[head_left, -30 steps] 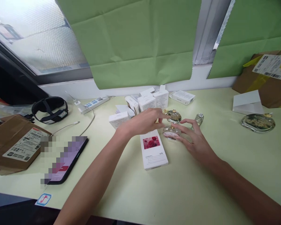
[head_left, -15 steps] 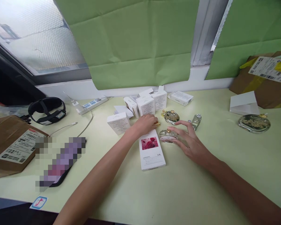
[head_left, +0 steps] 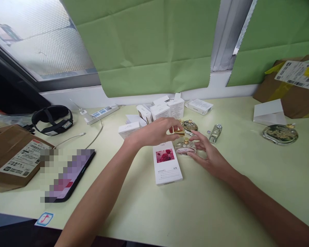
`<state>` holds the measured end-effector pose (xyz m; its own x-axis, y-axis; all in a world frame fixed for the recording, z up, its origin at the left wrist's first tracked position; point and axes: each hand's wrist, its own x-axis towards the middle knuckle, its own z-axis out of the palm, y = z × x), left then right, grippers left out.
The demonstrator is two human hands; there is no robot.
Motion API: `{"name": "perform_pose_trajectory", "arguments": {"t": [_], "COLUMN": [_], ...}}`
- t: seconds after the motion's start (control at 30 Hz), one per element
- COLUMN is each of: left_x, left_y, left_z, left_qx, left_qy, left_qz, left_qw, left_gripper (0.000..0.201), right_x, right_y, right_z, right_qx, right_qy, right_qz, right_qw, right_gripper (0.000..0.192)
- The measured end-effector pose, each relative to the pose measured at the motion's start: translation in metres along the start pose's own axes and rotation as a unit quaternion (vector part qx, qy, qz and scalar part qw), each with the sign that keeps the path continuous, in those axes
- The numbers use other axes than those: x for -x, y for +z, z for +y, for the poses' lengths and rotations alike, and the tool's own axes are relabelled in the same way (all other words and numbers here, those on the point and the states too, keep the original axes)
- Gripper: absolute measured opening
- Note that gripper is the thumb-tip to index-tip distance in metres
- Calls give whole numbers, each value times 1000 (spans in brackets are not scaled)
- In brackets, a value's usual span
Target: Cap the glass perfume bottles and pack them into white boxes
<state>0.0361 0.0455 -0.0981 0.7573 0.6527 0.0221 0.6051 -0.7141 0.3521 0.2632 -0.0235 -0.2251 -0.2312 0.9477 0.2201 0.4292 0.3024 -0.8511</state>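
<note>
Near edge: both forearms reaching in from below, converging mid-table.

White flat box with rose picture lying flat just left of the work, not touched.

Round flat perfume bottle lying on the table just right of that box, pinkish liquid, gold neck pointing up and away. Right hand cupped round its right side, fingers spread and curved, steadying rather than clamping. Contact at the fingertips looks likely, can't confirm a firm grip.

Left hand hovering just above and left of the bottle neck, thumb and forefinger pinching a small gold cap; other fingers loosely curled. Wrist level, palm down.

Handling, as a judgement: glass, so stiff, smooth, probably slippery and breakable, heavy for its size. Best held across the flat faces or round the rim; neck is the weak point. Cap light and rigid, fine for a fingertip pinch.

Beyond: second round bottle behind the cap, small clear bottle to the right, cluster of small white cartons further back.
</note>
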Motion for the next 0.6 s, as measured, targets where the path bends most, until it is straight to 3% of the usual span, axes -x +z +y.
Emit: {"name": "perform_pose_trajectory", "arguments": {"t": [0.27, 0.6], "left_x": [3, 2], "left_y": [-6, -5], "left_z": [17, 20], "left_qx": [3, -13], "left_qy": [20, 25], "left_qz": [-6, -1], "left_qw": [1000, 1000], "left_gripper": [29, 26], "right_x": [0, 0], "right_y": [0, -1], "right_z": [0, -1], "right_qx": [57, 70], "right_qy": [-41, -55], "right_qz": [5, -3], "right_qw": [998, 996], "right_gripper": [58, 56]}}
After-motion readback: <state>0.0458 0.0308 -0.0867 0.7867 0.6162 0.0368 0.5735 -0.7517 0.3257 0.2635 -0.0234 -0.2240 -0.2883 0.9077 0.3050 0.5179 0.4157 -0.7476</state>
